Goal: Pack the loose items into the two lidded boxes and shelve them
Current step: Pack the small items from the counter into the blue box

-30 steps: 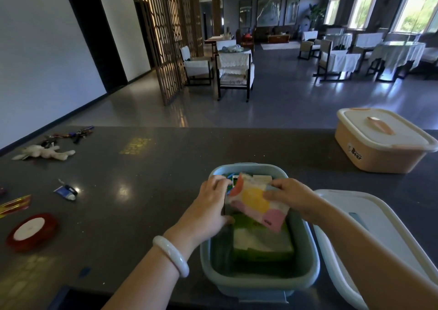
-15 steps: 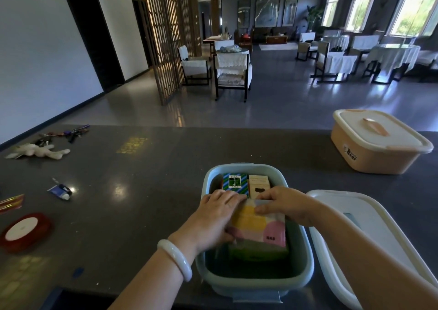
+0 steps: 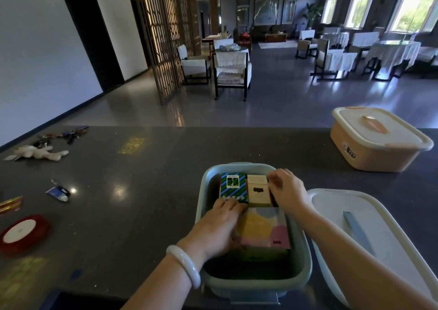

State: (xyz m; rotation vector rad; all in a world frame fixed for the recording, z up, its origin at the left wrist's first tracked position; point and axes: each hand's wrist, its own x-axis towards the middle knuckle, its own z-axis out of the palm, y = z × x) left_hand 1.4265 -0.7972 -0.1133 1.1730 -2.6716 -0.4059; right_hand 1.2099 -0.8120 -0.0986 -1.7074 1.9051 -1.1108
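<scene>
We've got both hands inside the open blue box (image 3: 254, 283), which sits at the near edge of the dark counter (image 3: 142, 191), long axis running away from us. Left hand (image 3: 219, 229) lies flat, fingers spread, on the left side of a pastel packet (image 3: 264, 229); no closed grip there, just pressing. The packet lies flat on a green item, long axis also near-to-far. Right hand (image 3: 285, 191) is at the far right of the box, fingertips pinched narrow on the edge of a tan carton (image 3: 258, 191). Beside it, touching, lies a blue/green striped carton (image 3: 233, 187); both cartons face up, long axes pointing away from us. The blue box's white lid (image 3: 355, 233) lies just to the right, off the box. A peach box (image 3: 376, 139) w/ lid on sits far right. Still loose on the left: red tape roll (image 3: 22, 232), small tube (image 3: 59, 192), plush toy (image 3: 38, 153), keys (image 3: 68, 135).
</scene>
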